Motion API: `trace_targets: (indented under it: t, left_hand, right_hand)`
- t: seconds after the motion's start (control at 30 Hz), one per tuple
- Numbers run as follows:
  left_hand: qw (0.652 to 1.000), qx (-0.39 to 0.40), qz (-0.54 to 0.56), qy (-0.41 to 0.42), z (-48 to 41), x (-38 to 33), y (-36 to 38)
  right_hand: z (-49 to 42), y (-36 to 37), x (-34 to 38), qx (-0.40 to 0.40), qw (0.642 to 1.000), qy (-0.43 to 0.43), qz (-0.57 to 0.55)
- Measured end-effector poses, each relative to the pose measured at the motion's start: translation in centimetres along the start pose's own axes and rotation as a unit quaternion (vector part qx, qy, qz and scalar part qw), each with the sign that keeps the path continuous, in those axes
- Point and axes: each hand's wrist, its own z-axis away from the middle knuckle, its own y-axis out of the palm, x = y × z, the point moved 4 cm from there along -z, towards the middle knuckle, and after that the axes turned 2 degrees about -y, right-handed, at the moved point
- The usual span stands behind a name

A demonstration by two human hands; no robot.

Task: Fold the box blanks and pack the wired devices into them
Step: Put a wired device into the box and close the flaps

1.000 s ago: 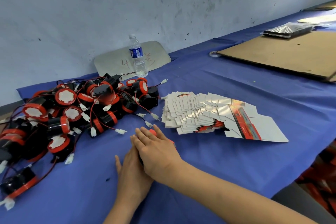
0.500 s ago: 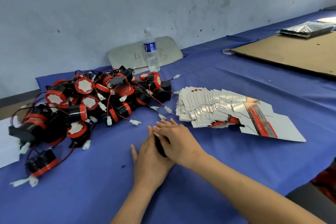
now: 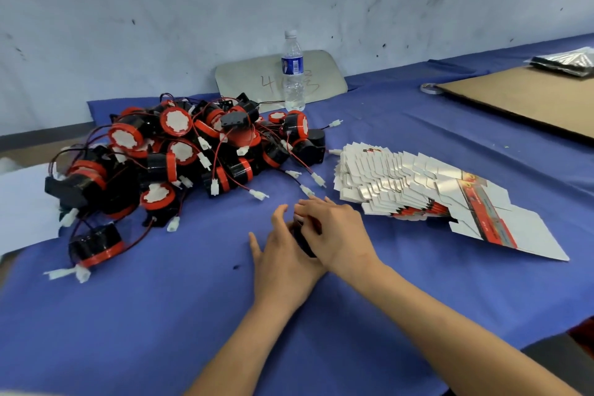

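The blue cloth-covered table [image 3: 401, 151] carries the whole work area. On its left half lies the heap of black cylindrical wired devices with red bands and white connectors [image 3: 180, 164]; the fanned stack of flat white and red printed box blanks [image 3: 418, 190] lies to its right, just beyond the hands and not touched by them. A clear plastic water bottle [image 3: 293, 71] stands upright at the wall behind the heap, and a brown cardboard sheet [image 3: 527, 103] lies at far right.

Change over the last second: the two hands, which lay flat and stacked one over the other, have parted at the fingertips. The right hand [image 3: 337, 235] now has its fingers curled over a small dark object [image 3: 303, 239] held between both hands. The left hand [image 3: 283, 254] cups it from below with fingers raised and partly spread. The object is mostly hidden; judged by colour, it is probably one wired device, though this cannot be confirmed.

Task implication: one unit appears to be in preparation. No blank is folded yet, so packing has barely started.
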Motion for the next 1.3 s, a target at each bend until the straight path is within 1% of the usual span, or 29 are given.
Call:
trace_targets:
  t: [0.2, 0.3, 0.6, 0.83, 0.93, 1.03, 1.13, 1.23, 1.3]
  left_hand:
    - [1.000, -0.004, 0.019, 0.008, 0.2, -0.2, 0.0]
    - [1.000, -0.006, 0.028, 0.014, 0.3, -0.2, -0.1]
    - [0.999, -0.015, 0.042, 0.024, 0.4, -0.3, -0.3]
    - [0.999, -0.015, 0.036, 0.009, 0.4, -0.3, -0.5]
    - [0.999, -0.019, 0.027, 0.008, 0.5, -0.2, -0.4]
    - [0.999, -0.028, 0.018, 0.012, 0.5, -0.1, -0.3]
    - [1.000, -0.025, 0.015, 0.013, 0.4, 0.1, -0.2]
    - [0.999, 0.021, 0.041, 0.028, 0.0, 0.1, -0.5]
    - [0.993, 0.057, 0.095, 0.046, -0.4, 0.4, -1.2]
  right_hand:
    - [0.1, 0.0, 0.1, 0.009, 1.000, -0.012, -0.015]
    - [0.0, 0.0, 0.1, -0.010, 0.999, -0.001, -0.039]
    - [0.0, 0.2, -0.1, -0.036, 0.998, -0.003, -0.054]
    - [0.2, -0.1, -0.4, -0.056, 0.994, -0.033, -0.085]
    - [0.6, 0.2, -0.6, -0.065, 0.994, -0.066, -0.053]
    - [0.8, 0.5, -1.0, -0.038, 0.997, -0.066, 0.003]
    - [1.1, 0.6, -1.4, -0.005, 0.997, -0.076, 0.027]
    - [0.9, 0.6, -1.8, 0.040, 0.995, -0.089, 0.018]
    - [0.7, 0.2, -2.2, 0.053, 0.994, -0.099, -0.015]
